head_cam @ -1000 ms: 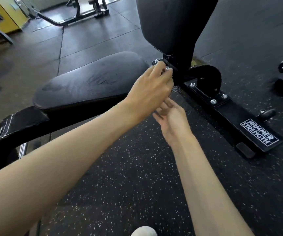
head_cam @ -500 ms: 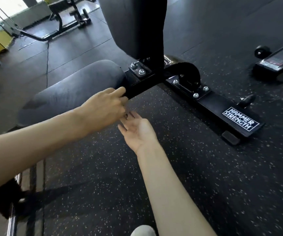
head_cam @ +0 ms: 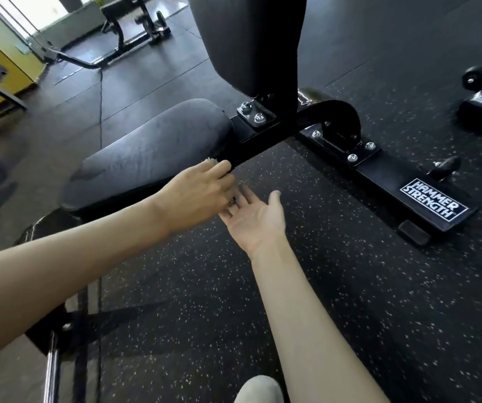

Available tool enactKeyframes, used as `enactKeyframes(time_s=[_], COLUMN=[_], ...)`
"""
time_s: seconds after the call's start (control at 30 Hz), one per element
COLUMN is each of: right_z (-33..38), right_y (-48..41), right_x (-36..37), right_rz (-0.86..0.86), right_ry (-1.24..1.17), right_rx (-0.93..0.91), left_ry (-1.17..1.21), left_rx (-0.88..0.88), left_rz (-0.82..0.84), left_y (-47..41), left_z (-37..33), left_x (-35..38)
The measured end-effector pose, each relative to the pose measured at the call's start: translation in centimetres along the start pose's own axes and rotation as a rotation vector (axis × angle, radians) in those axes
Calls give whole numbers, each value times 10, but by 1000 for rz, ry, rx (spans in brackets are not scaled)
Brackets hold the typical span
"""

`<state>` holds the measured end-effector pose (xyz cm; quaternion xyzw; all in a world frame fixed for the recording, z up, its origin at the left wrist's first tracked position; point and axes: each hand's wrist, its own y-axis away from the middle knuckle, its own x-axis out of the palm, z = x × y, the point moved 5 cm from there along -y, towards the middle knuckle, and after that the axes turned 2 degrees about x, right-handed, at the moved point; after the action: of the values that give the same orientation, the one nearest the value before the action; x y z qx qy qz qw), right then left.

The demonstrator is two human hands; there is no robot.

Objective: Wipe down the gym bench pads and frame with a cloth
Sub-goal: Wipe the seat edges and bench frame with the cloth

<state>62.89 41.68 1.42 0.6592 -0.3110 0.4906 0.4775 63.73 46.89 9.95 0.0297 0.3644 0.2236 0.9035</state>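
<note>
The bench's seat pad (head_cam: 152, 152) and black frame bar (head_cam: 251, 146) are filling the view. The left hand (head_cam: 196, 196), having slid down the bar, is pressing a mostly hidden pale cloth (head_cam: 212, 160) there. The right hand (head_cam: 255, 218) is now lying palm-up, fingers spread, empty.

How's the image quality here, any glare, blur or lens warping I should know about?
Head view: the window top left is blown out; the far bench and left edge are smeared; wide-angle bending shows at the borders; soft sheen on the seat pad; the frame label reads sharply.
</note>
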Motion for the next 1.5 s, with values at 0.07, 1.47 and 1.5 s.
enactKeyframes(time_s=[0.07, 1.47, 1.5], right_z=[1, -2, -2], right_y=[-2, -12, -12], right_x=[3, 142, 146], right_rz=[-43, -740, -741], right_ry=[90, 2098, 2136], right_rx=[-43, -122, -84], left_ry=[32, 726, 742], left_rx=[15, -661, -750], left_rz=[-19, 39, 41], left_y=[-5, -36, -25], left_z=[7, 157, 164], left_x=[-5, 89, 91])
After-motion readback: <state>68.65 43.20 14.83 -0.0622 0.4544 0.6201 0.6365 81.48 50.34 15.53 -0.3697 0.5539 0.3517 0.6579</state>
